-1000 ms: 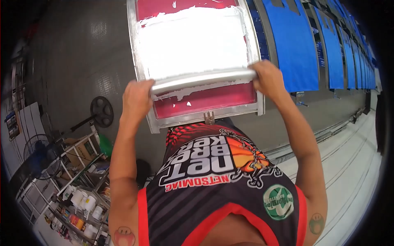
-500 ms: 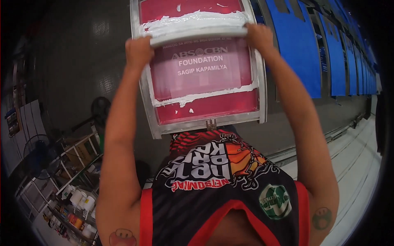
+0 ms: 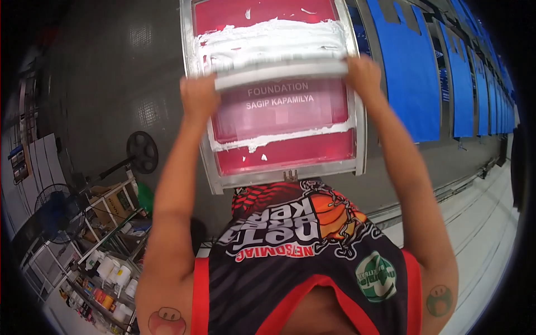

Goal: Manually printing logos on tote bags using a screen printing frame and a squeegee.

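A printing screen (image 3: 312, 149) with red-pink mesh and pale lettering lies before me in a metal frame (image 3: 245, 180). Across it runs a long, pale squeegee (image 3: 279, 75), roughly level from left to right. My left hand (image 3: 201, 99) is closed round its left end and my right hand (image 3: 363, 79) round its right end. Thick white ink (image 3: 273, 40) covers the mesh on the far side of the squeegee. A thinner line of white ink (image 3: 296, 134) crosses the near part, with small blobs close by. The squeegee's lower edge is hidden.
At the right, several blue panels (image 3: 410, 72) stand in a long row. A fan (image 3: 56, 212), a black wheel (image 3: 142, 152) and a rack (image 3: 92, 254) with white bottles (image 3: 114, 273) and other containers are at the left. The frame's near edge lies close to my body.
Both hands have drawn the squeegee toward me over the screen. It now covers the upper lettering, and more white ink shows behind it. The view has shifted slightly.
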Demonstrator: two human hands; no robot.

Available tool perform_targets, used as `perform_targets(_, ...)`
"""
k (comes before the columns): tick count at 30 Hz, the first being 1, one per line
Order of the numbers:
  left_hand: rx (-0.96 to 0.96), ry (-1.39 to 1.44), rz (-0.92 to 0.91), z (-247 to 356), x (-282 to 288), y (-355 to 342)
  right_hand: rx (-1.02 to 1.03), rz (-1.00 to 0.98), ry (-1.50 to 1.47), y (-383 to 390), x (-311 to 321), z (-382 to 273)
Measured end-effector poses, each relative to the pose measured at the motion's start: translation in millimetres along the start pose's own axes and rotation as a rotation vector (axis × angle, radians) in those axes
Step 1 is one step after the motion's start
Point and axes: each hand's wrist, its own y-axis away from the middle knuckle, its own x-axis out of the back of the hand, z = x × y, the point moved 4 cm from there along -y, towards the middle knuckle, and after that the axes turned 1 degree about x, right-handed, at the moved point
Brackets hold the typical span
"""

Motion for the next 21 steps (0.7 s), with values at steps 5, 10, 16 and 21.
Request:
perform_targets(5,0.058,-0.004,-0.181,-12,30,-67,0.017,-0.287,0.008,-51,8,15)
perform_targets(10,0.015,0.210,-0.109,76,52,122,0.030,-0.004,-0.217,159,20,-8)
perform_targets(16,0.021,0.045,-0.004,33,6,1,-0.023,-0.095,-0.030,13,-2,23)
perform_targets(21,0.288,-0.108,-0.628,17,20,-145,0.011,-0.413,0.033,-115,5,55)
